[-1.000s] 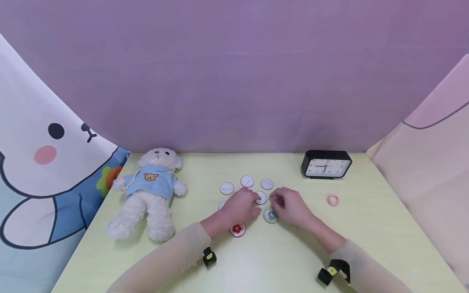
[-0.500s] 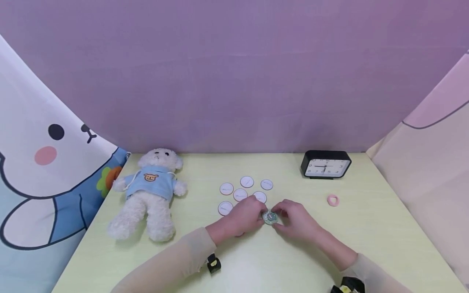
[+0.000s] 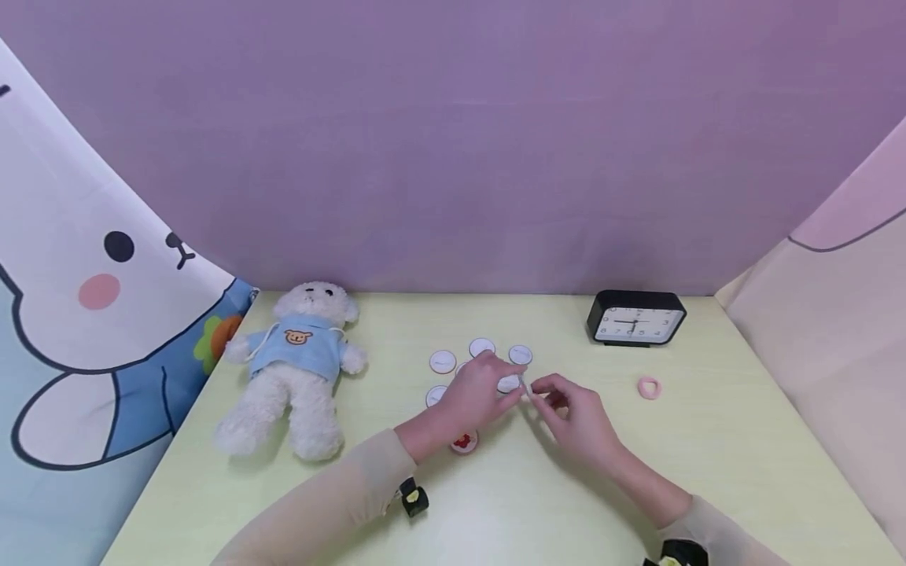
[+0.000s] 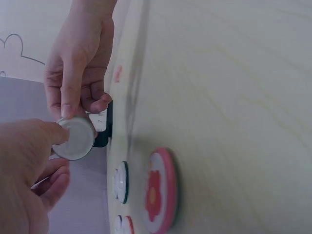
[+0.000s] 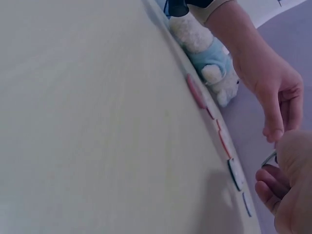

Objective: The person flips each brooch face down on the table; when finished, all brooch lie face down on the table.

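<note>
Both hands hold one round button badge (image 4: 79,140) between them, raised off the table and tipped on edge. A plain pale side of it faces the left wrist view; half a second earlier its green patterned face showed. My left hand (image 3: 481,393) pinches one edge between thumb and fingers. At the opposite edge, my right hand (image 3: 579,420) pinches it with thumb and fingertips. Just below the left hand lies a badge with a red flower (image 3: 464,442), face up. Beyond the hands, several round badges with white backs lie on the table, such as one white-backed badge (image 3: 443,362); the left hand partly covers others.
A white plush toy (image 3: 300,369) in a blue top lies at the left of the table (image 3: 538,511). At the back right stands a black clock (image 3: 637,318), with a pink ring-shaped band (image 3: 649,387) in front of it. A purple backdrop (image 3: 453,157) rises behind.
The hands have come together on the green badge, lifted it from the table and tilted it on edge. The red flower badge, covered half a second ago, shows again.
</note>
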Tool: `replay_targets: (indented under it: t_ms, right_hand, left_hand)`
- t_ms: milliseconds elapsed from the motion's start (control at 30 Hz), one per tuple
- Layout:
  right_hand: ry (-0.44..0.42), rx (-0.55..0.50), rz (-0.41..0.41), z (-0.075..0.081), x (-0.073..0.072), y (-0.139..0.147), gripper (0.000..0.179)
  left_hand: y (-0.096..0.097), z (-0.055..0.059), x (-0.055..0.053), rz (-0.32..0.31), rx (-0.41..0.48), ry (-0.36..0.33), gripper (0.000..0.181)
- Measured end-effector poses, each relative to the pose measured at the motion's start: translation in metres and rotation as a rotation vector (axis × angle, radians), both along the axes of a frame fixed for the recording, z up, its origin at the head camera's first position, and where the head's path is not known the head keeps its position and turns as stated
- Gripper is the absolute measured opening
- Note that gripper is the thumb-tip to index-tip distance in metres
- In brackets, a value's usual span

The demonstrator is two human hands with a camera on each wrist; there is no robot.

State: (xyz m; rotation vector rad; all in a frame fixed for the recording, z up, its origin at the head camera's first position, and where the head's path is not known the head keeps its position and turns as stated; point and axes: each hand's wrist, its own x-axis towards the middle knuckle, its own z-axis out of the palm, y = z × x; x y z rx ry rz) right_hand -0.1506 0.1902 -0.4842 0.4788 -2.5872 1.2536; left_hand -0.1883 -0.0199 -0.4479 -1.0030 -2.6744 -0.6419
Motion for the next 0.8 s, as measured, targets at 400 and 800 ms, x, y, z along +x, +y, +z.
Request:
replay_targets:
  t_ms: [400,800]
  right_hand:
    - [0.040,-0.214,-0.002,0.023,-0.008,-0.004,0.010]
    - [0.000,-0.210,-0.022,0.031,-0.015,0.002,0.015]
  left_hand:
    - [0.001,0.009,-0.003,0.020,0.137,-0.023,0.054]
    - [0.002,0.010,-0.005,0.031,0.147,-0.009,0.051]
